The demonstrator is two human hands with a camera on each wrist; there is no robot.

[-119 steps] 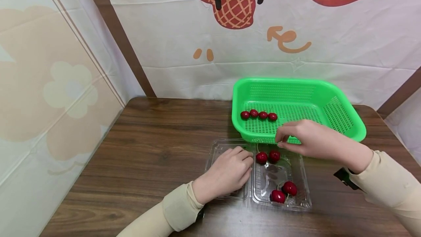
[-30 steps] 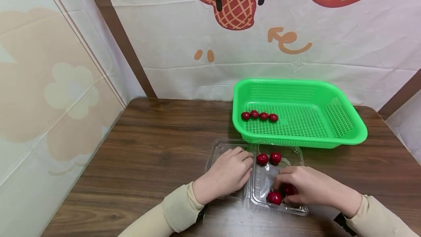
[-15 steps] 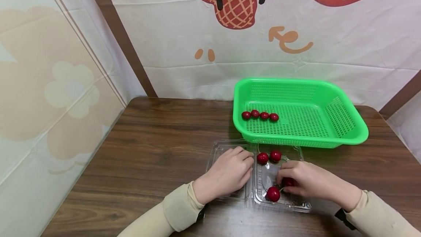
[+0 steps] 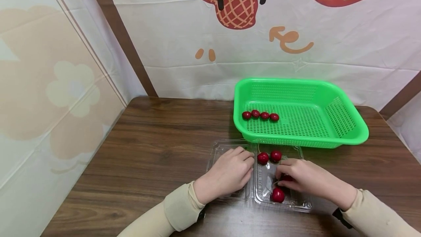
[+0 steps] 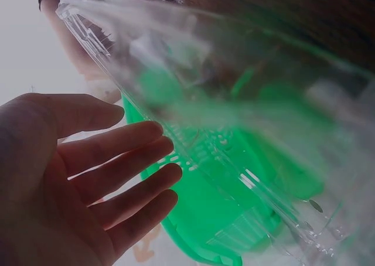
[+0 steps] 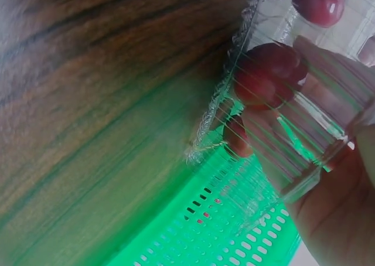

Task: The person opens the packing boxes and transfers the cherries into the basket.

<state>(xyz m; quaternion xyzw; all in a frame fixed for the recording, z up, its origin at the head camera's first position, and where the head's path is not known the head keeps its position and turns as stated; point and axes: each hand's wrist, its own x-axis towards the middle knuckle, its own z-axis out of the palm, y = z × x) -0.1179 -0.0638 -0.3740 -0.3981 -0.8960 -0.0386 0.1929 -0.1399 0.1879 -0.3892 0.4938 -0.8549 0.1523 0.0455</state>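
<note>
A clear plastic clamshell box [image 4: 258,189] lies opened flat on the table. My left hand [image 4: 228,173] rests over its left half, fingers loosely extended and holding nothing in the left wrist view. Inside the right half, my right hand [image 4: 304,178] pinches a dark red cherry [image 6: 270,75] between thumb and fingers; the hand mostly hides it in the head view. Another cherry [image 4: 277,195] sits just in front of the fingertips, near the front wall. Two more, a left cherry [image 4: 262,158] and a right cherry [image 4: 276,155], lie side by side at the back.
A green perforated basket [image 4: 342,142] stands behind the box, close to its back edge. Several cherries [image 4: 264,115] form a row at its left end. Bare wooden table [image 4: 158,138] extends to the left. A printed cloth [image 4: 171,36] hangs behind the table.
My right hand has come from the basket's front edge down to the front cherries and taken one. The front cherry shifted left, then slightly back right. My left hand stays put.
</note>
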